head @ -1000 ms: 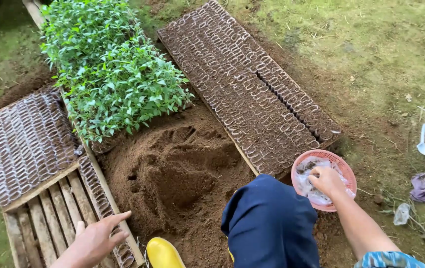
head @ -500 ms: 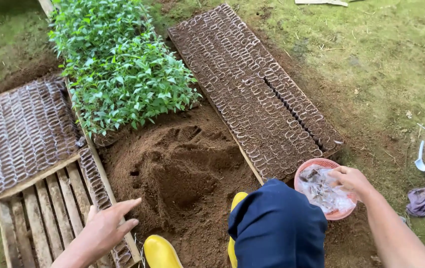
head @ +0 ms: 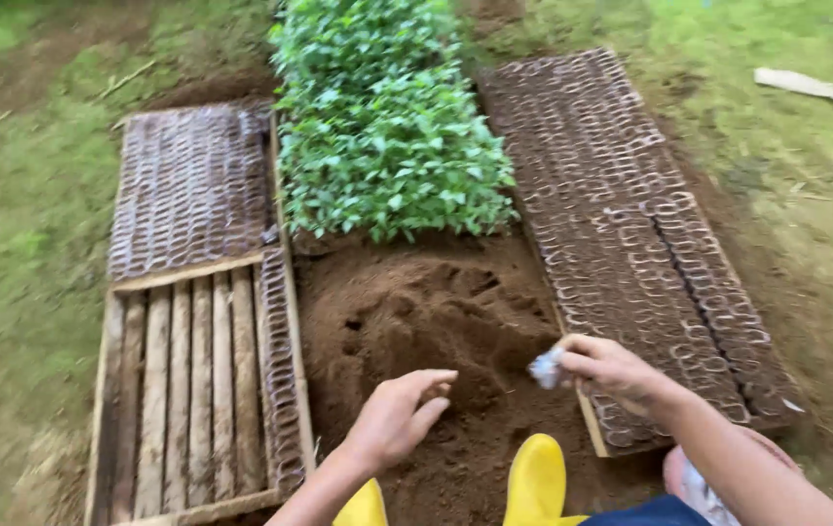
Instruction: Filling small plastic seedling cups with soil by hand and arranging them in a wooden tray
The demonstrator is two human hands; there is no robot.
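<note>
Head view: your right hand (head: 611, 370) hovers over the right side of the soil pile (head: 436, 321), fingers (head: 572, 362) pinched on a small pale scrap (head: 545, 367), which looks like thin plastic, too blurred to say more. The scrap sits in the air just above the soil, beside the near left edge of the right tray (head: 630, 244).

Your left hand (head: 399, 417) is low over the near part of the soil, palm down, fingers (head: 431, 380) loosely together and slightly curled, holding nothing. Touching the soil or just above it: cannot tell.

The two hands are near each other, not touching. Two yellow boots (head: 538, 477) show at the bottom edge, on the soil, under the hands.

The right tray is a long wooden frame packed with small soil-filled sleeves. Behind the soil stands a dense block of green seedlings (head: 387, 127). Left of the soil is a slatted wooden pallet (head: 183, 380), its far half covered with more sleeves (head: 192, 180) and one row running down its right edge. A pink basket (head: 703, 477) peeks out at the bottom right, mostly hidden behind your right forearm. Grass (head: 17, 244) surrounds everything.
</note>
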